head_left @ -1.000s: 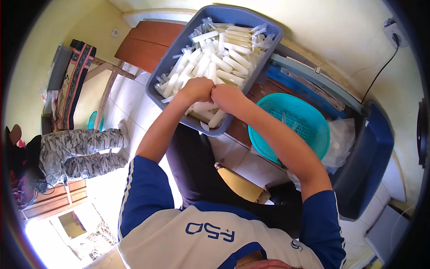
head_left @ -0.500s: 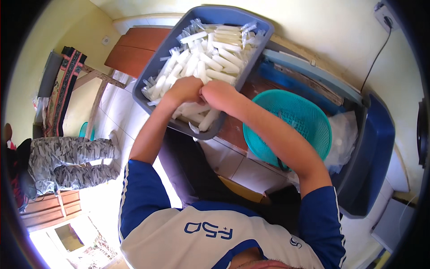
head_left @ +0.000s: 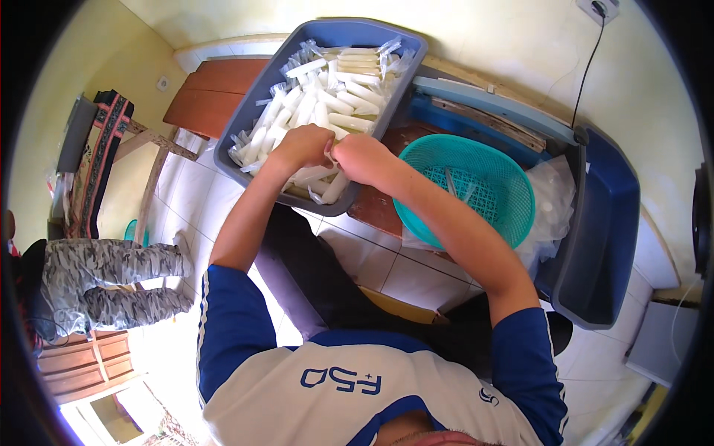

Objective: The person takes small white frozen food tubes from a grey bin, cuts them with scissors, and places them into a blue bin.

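Both hands meet over the near part of a grey plastic tub (head_left: 227, 162) filled with white, tube-shaped pieces (head_left: 306, 108) in clear plastic sleeves. My left hand (head_left: 303, 147) is closed, its thumb and fingertips turned toward the right. Right beside it, my right hand (head_left: 363, 157) is closed too, knuckles up. Something small and pale seems pinched between the two hands, but the fingers mostly hide it. Under my wrists lie more of the white tubes, some with loose, twisted plastic ends.
A turquoise mesh basket (head_left: 524, 195) sits below my right forearm, with a few clear strips inside. Beyond it are clear plastic bags (head_left: 552, 199) and a dark blue tub (head_left: 611, 234). A brown wooden bench (head_left: 216, 93) is behind. Someone in camouflage trousers (head_left: 111, 267) stands at the left.
The whole view has shifted slightly, showing more of the basket's inside. Both hands stay closed together over the tub, with a slightly wider gap between them.
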